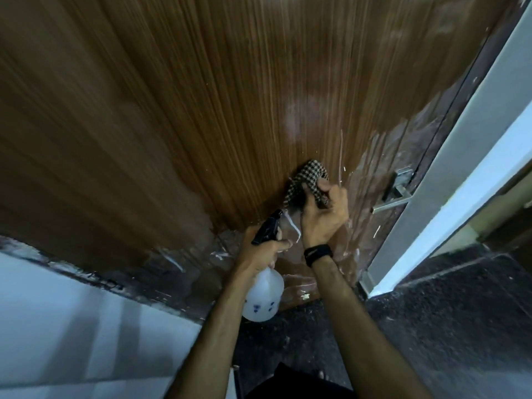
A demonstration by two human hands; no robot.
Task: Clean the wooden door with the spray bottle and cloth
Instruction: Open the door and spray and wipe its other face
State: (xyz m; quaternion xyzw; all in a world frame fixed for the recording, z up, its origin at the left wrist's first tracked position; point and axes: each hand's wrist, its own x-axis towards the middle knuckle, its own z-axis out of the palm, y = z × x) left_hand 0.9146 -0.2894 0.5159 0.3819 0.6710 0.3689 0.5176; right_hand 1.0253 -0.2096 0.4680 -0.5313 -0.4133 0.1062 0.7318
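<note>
Seemingly mid-wipe: in the head view the right hand (322, 214) has its fingers clamped on the checked cloth (308, 182), pressed to the wooden door (201, 110). Just below-left, the left hand (259, 254) grips the spray bottle (263, 298). Next likely needs fresh passes, perhaps another spray.

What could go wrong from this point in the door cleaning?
The right hand wipes with the cloth close to the door handle, so knuckles might knock it. The spray bottle in the left hand points at the right wrist, so a squeeze might wet the wristband rather than the door.
</note>
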